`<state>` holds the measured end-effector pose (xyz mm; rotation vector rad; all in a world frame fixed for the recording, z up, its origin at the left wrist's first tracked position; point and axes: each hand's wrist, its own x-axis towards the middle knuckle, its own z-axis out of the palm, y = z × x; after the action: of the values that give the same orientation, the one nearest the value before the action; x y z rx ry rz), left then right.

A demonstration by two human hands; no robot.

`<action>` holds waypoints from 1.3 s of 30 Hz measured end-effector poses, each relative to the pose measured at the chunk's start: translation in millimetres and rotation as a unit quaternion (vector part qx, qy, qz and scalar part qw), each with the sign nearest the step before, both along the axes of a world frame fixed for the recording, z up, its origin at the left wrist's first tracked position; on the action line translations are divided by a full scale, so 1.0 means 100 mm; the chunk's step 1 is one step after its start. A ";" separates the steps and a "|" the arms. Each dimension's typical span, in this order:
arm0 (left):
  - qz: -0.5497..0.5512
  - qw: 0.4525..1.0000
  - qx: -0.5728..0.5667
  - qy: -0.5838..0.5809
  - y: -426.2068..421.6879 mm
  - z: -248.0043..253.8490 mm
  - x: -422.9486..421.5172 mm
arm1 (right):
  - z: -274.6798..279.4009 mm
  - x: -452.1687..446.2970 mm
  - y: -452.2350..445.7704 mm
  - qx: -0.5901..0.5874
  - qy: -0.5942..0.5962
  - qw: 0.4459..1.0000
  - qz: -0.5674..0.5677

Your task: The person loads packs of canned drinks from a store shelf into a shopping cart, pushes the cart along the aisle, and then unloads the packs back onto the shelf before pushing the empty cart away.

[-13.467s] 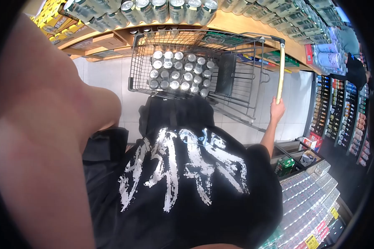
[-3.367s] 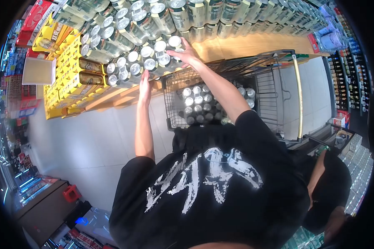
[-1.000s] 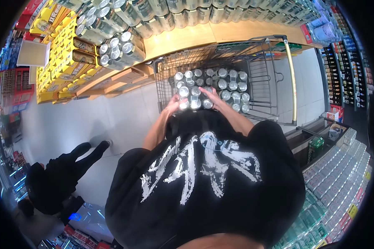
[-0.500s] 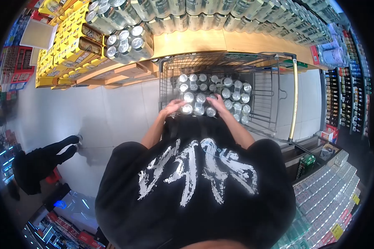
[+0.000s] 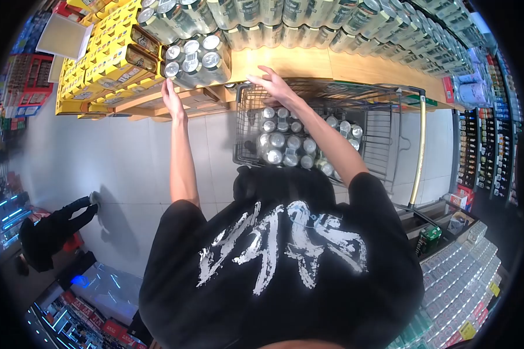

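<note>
A shrink-wrapped pack of silver-topped cans (image 5: 191,61) stands on the wooden shelf (image 5: 285,61). My left hand (image 5: 172,101) reaches up at the pack's near left corner, fingers stretched; whether it touches I cannot tell. To the right of the pack, over the shelf's front edge, my right hand (image 5: 272,87) is open with fingers apart and holds nothing. Below my right forearm, a wire shopping cart (image 5: 378,125) carries several packs of cans (image 5: 293,143), upright and side by side. The forearm hides part of them.
Yellow cartons of cans (image 5: 113,75) are stacked left of the pack. Rows of wrapped cans (image 5: 308,23) line the shelf's back. The cart's handle (image 5: 418,151) is at right, with more stacked packs (image 5: 457,279) behind. A person in dark clothes (image 5: 49,238) is at left.
Both hands have left the cans in the cart. They moved up and left, to either side of the pack on the shelf. The view shifted slightly.
</note>
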<state>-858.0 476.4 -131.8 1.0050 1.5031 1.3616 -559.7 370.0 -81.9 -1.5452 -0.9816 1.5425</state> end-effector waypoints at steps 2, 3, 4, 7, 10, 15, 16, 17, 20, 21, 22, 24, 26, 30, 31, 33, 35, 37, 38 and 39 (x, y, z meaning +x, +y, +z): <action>-0.010 1.000 -0.011 -0.004 0.22 -0.01 -0.04 | 0.22 -0.23 0.32 -0.003 0.038 0.999 0.008; -0.020 0.999 -0.016 -0.033 0.27 0.00 -0.03 | 0.26 -0.34 0.47 0.002 0.056 0.998 0.005; -0.021 0.999 -0.017 -0.031 0.30 -0.02 -0.04 | 0.30 -0.44 0.60 0.007 0.074 0.997 0.001; -0.027 0.995 -0.067 -0.067 0.29 -0.01 -0.03 | 0.39 -0.67 0.88 -0.011 0.104 0.995 -0.008; -0.033 0.995 -0.076 -0.063 0.32 -0.04 -0.07 | 0.45 -0.79 1.11 -0.035 0.123 0.991 -0.033; -0.044 0.993 -0.052 -0.095 0.30 -0.08 -0.10 | 0.28 -0.94 1.43 -0.056 0.068 0.993 -0.078; -0.043 0.994 -0.058 -0.083 0.28 -0.06 -0.13 | 0.21 -0.94 1.46 -0.068 0.072 0.991 -0.088; -0.042 0.994 -0.065 -0.071 0.27 -0.04 -0.15 | 0.16 -0.91 1.45 -0.064 0.078 0.993 -0.069; -0.038 0.995 -0.087 -0.005 0.26 -0.05 -0.22 | -0.05 -0.84 1.45 -0.070 0.115 0.989 -0.056; -0.039 0.995 -0.087 -0.007 0.25 -0.07 -0.24 | -0.04 -0.83 1.45 -0.078 0.118 0.988 -0.055; -0.040 0.995 -0.087 -0.007 0.24 -0.08 -0.25 | -0.04 -0.81 1.45 -0.086 0.121 0.987 -0.056; -0.045 0.994 -0.094 -0.015 0.27 -0.09 -0.28 | -0.02 -0.80 1.44 -0.100 0.138 0.983 -0.069; -0.118 0.982 -0.132 -0.063 0.37 -0.08 -0.35 | -0.02 -0.79 1.40 -0.088 0.148 0.982 -0.079; -0.205 0.958 -0.191 -0.068 0.47 0.21 -0.17 | 0.02 -0.79 1.40 -0.092 0.137 0.982 -0.090; -0.220 0.951 -0.204 -0.076 0.52 0.16 -0.19 | 0.01 -0.79 1.44 -0.095 0.121 0.985 -0.083; -0.223 0.949 -0.189 -0.115 0.55 0.12 -0.18 | 0.01 -0.73 1.45 -0.111 0.129 0.984 -0.056; -0.189 0.959 -0.168 -0.127 0.40 0.23 -0.07 | 0.02 -0.67 1.39 -0.102 0.125 0.986 -0.036; -0.172 0.964 -0.155 -0.130 0.38 0.19 -0.05 | -0.01 -0.67 1.32 -0.086 0.156 0.983 -0.036; -0.170 0.964 -0.152 -0.134 0.40 0.13 -0.09 | -0.02 -0.69 1.29 -0.083 0.165 0.982 -0.033; -0.166 0.965 -0.147 -0.139 0.39 0.13 -0.09 | -0.02 -0.70 1.27 -0.079 0.173 0.981 -0.030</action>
<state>-867.4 515.8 -118.6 0.7964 1.2169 0.9619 -629.3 497.4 -83.4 -1.3337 -0.6233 1.8063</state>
